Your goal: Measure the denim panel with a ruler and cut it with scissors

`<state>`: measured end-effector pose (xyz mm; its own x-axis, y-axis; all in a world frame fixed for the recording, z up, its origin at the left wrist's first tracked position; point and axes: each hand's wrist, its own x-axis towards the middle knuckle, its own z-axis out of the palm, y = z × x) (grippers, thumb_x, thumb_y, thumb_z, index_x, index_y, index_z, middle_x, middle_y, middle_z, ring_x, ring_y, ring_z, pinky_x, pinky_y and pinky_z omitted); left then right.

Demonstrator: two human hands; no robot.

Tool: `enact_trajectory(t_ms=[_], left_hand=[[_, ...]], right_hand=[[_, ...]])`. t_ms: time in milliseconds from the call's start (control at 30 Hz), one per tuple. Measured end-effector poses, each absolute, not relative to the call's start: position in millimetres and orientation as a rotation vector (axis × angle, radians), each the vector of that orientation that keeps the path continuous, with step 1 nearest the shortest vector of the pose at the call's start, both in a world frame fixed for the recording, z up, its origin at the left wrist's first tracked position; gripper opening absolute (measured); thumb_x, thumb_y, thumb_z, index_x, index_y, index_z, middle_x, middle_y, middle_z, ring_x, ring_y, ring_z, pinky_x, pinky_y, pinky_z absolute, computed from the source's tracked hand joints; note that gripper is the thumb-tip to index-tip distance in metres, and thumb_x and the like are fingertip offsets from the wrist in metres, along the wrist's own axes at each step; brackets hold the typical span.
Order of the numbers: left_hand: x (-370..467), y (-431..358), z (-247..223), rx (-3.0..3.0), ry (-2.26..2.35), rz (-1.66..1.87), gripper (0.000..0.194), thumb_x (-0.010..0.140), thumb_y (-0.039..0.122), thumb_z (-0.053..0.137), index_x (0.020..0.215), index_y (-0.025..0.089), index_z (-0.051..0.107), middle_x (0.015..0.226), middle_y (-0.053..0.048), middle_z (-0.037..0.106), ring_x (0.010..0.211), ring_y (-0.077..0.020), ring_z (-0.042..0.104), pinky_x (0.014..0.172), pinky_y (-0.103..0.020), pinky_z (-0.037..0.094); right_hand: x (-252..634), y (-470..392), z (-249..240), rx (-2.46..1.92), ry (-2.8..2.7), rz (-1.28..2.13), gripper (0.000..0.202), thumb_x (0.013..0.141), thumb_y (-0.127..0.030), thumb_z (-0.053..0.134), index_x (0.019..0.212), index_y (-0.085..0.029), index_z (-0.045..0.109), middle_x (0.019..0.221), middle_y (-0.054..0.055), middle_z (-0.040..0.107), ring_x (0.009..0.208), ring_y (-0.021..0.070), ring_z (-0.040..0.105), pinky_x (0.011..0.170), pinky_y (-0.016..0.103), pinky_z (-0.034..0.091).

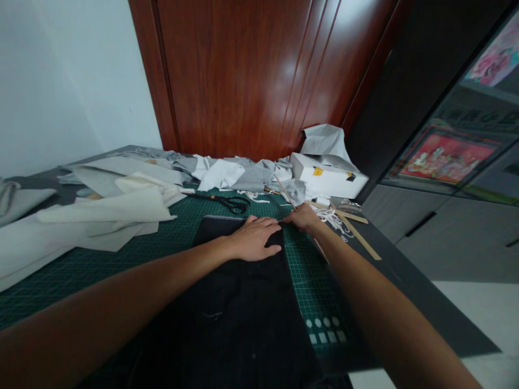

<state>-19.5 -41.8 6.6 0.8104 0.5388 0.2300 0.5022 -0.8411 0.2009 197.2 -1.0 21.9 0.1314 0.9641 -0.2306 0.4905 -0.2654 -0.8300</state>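
Black fabric (243, 313) lies over a green cutting mat (308, 275) and runs toward me. My left hand (257, 239) rests flat on the far part of the fabric, its fingers spread and pointing right. At the fabric's far right corner is my right hand (303, 217), fingers bent together around something I cannot make out. A thin stick-like strip shows on both sides of that hand. Just beyond the fabric's far edge lie black scissors (231, 203).
White and grey cloth pieces (117, 216) cover the left and back of the table (409, 281). A white box (330, 175) stands at the back right, near wooden rulers (359, 235) and white cords (334, 220). Behind are a wooden panel and a cabinet.
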Motion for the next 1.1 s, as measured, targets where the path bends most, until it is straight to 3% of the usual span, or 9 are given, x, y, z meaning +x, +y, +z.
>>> enact_trajectory(t_ms=[200, 300, 367, 467, 567, 700, 767, 933, 1100], left_hand=[[-18, -40, 6, 2.875, 0.859, 0.289, 0.068, 0.104, 0.053, 0.042, 0.159, 0.014, 0.042, 0.170, -0.018, 0.039, 0.156, -0.0321, 0.034, 0.123, -0.050, 0.023], [-17, -39, 6, 2.863, 0.881, 0.231, 0.072, 0.104, 0.056, 0.039, 0.163, 0.015, 0.036, 0.174, -0.016, 0.030, 0.160, -0.0320, 0.027, 0.126, -0.049, 0.017], [-15, -37, 6, 2.851, 0.895, 0.209, 0.072, 0.104, 0.057, 0.039, 0.164, 0.018, 0.034, 0.175, -0.014, 0.027, 0.161, -0.0312, 0.023, 0.126, -0.049, 0.014], [-11, -33, 4, 2.853, 0.903, 0.199, 0.069, 0.105, 0.056, 0.037, 0.164, 0.020, 0.034, 0.175, -0.014, 0.028, 0.161, -0.0312, 0.023, 0.126, -0.051, 0.014], [-8, -27, 1, 2.892, 0.940, 0.281, 0.068, 0.106, 0.053, 0.037, 0.162, 0.014, 0.036, 0.170, -0.020, 0.037, 0.156, -0.0340, 0.032, 0.122, -0.053, 0.021], [-6, -19, -2, 2.882, 1.173, 0.516, 0.057, 0.100, 0.051, 0.052, 0.141, 0.011, 0.058, 0.143, -0.021, 0.058, 0.135, -0.0381, 0.049, 0.108, -0.053, 0.036], [-5, -14, -2, 2.825, 1.266, 0.559, 0.044, 0.097, 0.048, 0.059, 0.125, 0.015, 0.065, 0.130, -0.018, 0.062, 0.126, -0.0371, 0.053, 0.103, -0.051, 0.041], [-4, 1, 0, 2.753, 1.248, 0.603, 0.010, 0.098, 0.027, 0.059, 0.102, 0.018, 0.064, 0.105, -0.011, 0.067, 0.102, -0.0278, 0.062, 0.090, -0.040, 0.047], [-2, 32, 4, 2.775, 1.180, 0.608, 0.007, 0.100, 0.023, 0.055, 0.097, 0.020, 0.061, 0.107, -0.010, 0.066, 0.102, -0.0260, 0.062, 0.089, -0.036, 0.045]], right_hand=[[204, -16, 38, -2.032, -1.535, 0.887, 0.019, 0.103, -0.030, 0.071, 0.114, -0.014, 0.070, 0.105, 0.005, 0.074, 0.080, 0.0178, 0.073, 0.068, 0.032, 0.063], [211, -47, 45, -2.002, -1.639, 0.912, 0.015, 0.096, -0.024, 0.077, 0.087, -0.014, 0.072, 0.067, -0.005, 0.064, 0.050, 0.0099, 0.056, 0.047, 0.022, 0.047], [215, -75, 47, -1.953, -1.695, 0.936, 0.016, 0.088, -0.019, 0.081, 0.075, -0.015, 0.073, 0.049, -0.007, 0.053, 0.043, 0.0103, 0.047, 0.040, 0.023, 0.035], [216, -118, 45, -1.878, -1.777, 0.981, 0.011, 0.081, -0.019, 0.084, 0.072, -0.017, 0.078, 0.051, -0.004, 0.059, 0.046, 0.0117, 0.048, 0.041, 0.025, 0.031], [213, -159, 38, -1.853, -1.825, 0.997, 0.012, 0.079, -0.027, 0.085, 0.073, -0.019, 0.078, 0.056, -0.001, 0.063, 0.049, 0.0136, 0.051, 0.043, 0.026, 0.031], [199, -203, 27, -1.897, -1.847, 1.045, 0.025, 0.082, -0.043, 0.082, 0.073, -0.023, 0.071, 0.058, 0.000, 0.062, 0.051, 0.0158, 0.052, 0.044, 0.028, 0.033], [190, -218, 21, -1.933, -1.856, 1.003, 0.024, 0.079, -0.037, 0.084, 0.069, -0.024, 0.066, 0.058, 0.000, 0.061, 0.051, 0.0164, 0.052, 0.044, 0.029, 0.032], [178, -230, 10, -1.915, -1.897, 0.893, 0.024, 0.075, -0.027, 0.084, 0.069, -0.025, 0.061, 0.066, 0.004, 0.069, 0.055, 0.0198, 0.057, 0.048, 0.032, 0.035], [179, -228, 11, -1.834, -1.924, 0.834, 0.024, 0.081, -0.027, 0.078, 0.069, -0.025, 0.058, 0.063, 0.003, 0.065, 0.053, 0.0177, 0.054, 0.047, 0.032, 0.033]])
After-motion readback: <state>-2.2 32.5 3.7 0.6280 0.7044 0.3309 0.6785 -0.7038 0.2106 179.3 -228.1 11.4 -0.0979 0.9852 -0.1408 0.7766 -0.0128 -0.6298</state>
